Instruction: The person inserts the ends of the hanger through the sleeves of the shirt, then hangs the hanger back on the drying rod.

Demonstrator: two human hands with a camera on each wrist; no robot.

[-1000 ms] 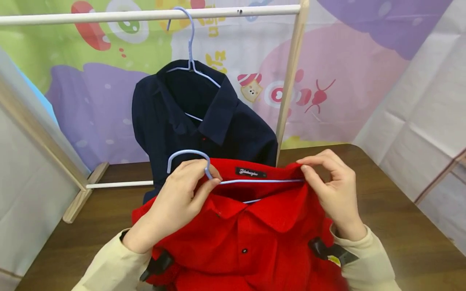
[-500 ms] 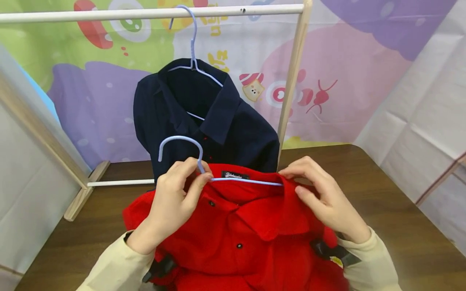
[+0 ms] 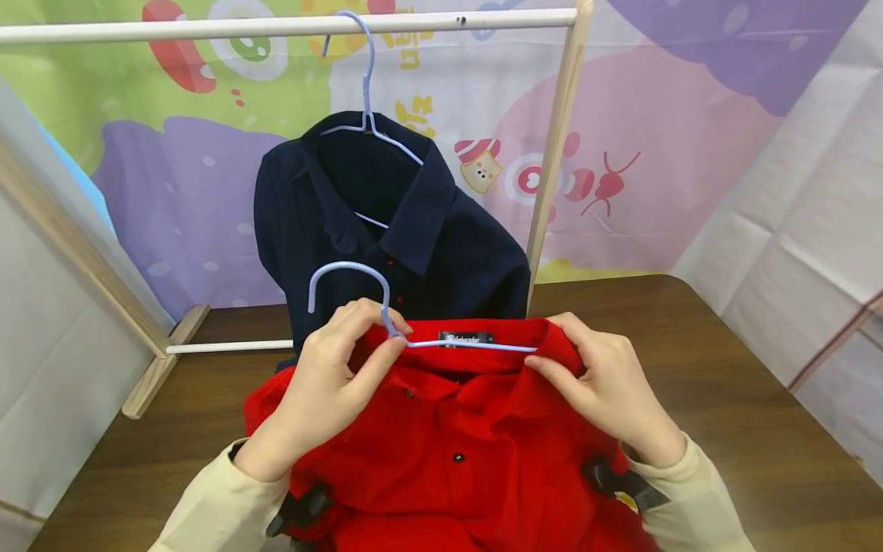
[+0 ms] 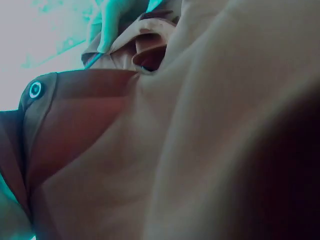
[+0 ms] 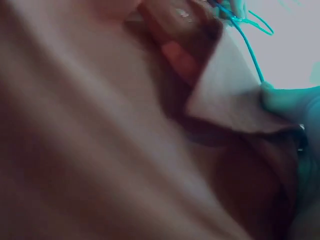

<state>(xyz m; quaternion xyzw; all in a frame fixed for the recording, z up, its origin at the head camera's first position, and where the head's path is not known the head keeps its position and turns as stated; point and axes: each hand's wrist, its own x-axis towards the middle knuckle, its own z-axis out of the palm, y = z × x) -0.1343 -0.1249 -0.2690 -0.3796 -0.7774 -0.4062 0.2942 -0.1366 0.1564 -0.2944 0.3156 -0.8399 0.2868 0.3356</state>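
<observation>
A red shirt (image 3: 441, 483) with dark buttons and a black neck label lies in front of me, its upper part raised. Inside its collar runs a light-blue wire hanger (image 3: 348, 266), whose hook sticks up above the neckline. My left hand (image 3: 338, 368) pinches the hanger at the base of the hook between thumb and fingers. With the right hand (image 3: 607, 376) I grip the right side of the shirt collar, thumb in front and fingers behind, at the visible end of the hanger wire. In the right wrist view, the collar flap (image 5: 225, 85) folds over beside the thumb.
Behind, a navy shirt (image 3: 469, 230) hangs on another light-blue hanger (image 3: 367, 77) from the white rail (image 3: 207, 29) of a wooden-legged rack (image 3: 555, 146). The brown table (image 3: 731, 399) lies under everything. A patterned cloth (image 3: 641, 176) covers the back.
The right hand has moved inward and slightly down from the collar's edge, and now grips the collar nearer the left hand. The hanger hook rose, then settled slightly back; the left hand keeps its pinch.
</observation>
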